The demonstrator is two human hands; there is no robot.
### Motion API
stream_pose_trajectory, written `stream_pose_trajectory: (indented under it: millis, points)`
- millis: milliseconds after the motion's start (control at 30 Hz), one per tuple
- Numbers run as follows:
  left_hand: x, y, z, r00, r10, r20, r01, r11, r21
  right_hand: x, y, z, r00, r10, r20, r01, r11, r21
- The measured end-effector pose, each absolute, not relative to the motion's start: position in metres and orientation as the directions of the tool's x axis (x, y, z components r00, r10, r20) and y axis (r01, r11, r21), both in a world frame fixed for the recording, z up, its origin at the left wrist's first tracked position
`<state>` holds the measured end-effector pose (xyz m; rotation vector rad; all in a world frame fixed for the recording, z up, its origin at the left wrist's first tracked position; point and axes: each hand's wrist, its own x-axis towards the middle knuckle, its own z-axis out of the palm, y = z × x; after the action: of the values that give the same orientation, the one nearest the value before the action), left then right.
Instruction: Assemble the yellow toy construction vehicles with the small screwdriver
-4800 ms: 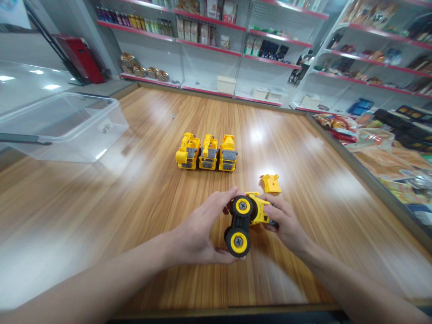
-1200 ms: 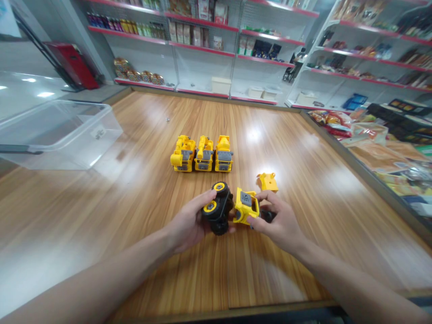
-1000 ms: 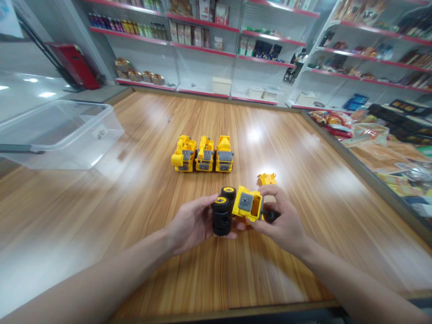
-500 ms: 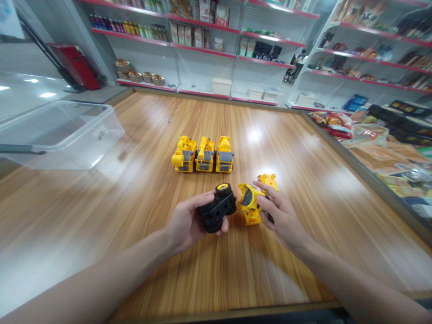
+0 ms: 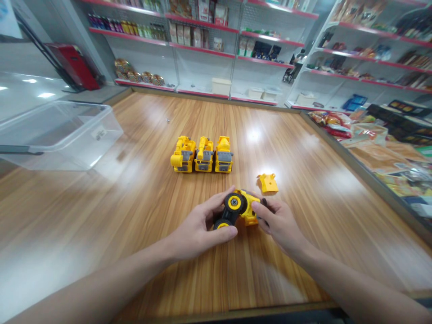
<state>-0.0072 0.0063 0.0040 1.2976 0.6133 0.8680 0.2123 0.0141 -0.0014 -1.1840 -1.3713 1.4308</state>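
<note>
Between both hands, low over the wooden table [image 5: 135, 216], is a yellow toy truck [image 5: 238, 209] with black, yellow-hubbed wheels, turned on its side. My left hand [image 5: 199, 227] grips its wheeled chassis end, thumb under and fingers over. My right hand [image 5: 278, 222] holds the yellow cab end, fingers curled round it. A loose yellow toy part [image 5: 267, 182] lies on the table just beyond my right hand. Farther back three yellow toy trucks [image 5: 202, 154] stand side by side in a row.
A clear plastic bin [image 5: 60, 132] sits at the table's left edge. Shop shelves with goods [image 5: 209, 31] line the back and right. Packaged snacks [image 5: 381, 144] lie past the table's right edge. A tiny small object [image 5: 167, 119] lies far back.
Half a second ago the black chassis in my left hand and the yellow cab in my right were held apart; now they are pressed together as one truck, lower and closer to me.
</note>
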Motion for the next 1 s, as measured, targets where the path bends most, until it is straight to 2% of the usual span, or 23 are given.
stream_pose_trajectory:
  millis: [233, 433, 700, 1000]
  points:
    - [-0.009, 0.004, -0.002, 0.515, 0.843, 0.157, -0.088, -0.13, 0.988, 0.214, 0.012, 0.001, -0.19, 0.982, -0.002, 0.113, 0.02, -0.993]
    - [-0.009, 0.001, -0.006, 0.508, 0.836, 0.21, -0.055, -0.211, 0.976, 0.215, 0.008, 0.007, -0.2, 0.979, 0.031, 0.161, 0.064, -0.985]
    - [-0.012, 0.0, -0.005, 0.569, 0.784, 0.248, 0.066, -0.345, 0.936, 0.216, 0.011, 0.003, -0.151, 0.987, -0.051, 0.089, -0.038, -0.995]
    - [-0.012, -0.001, -0.008, 0.503, 0.826, 0.254, 0.058, -0.325, 0.944, 0.212, 0.005, 0.005, -0.161, 0.985, 0.067, 0.219, 0.102, -0.97]
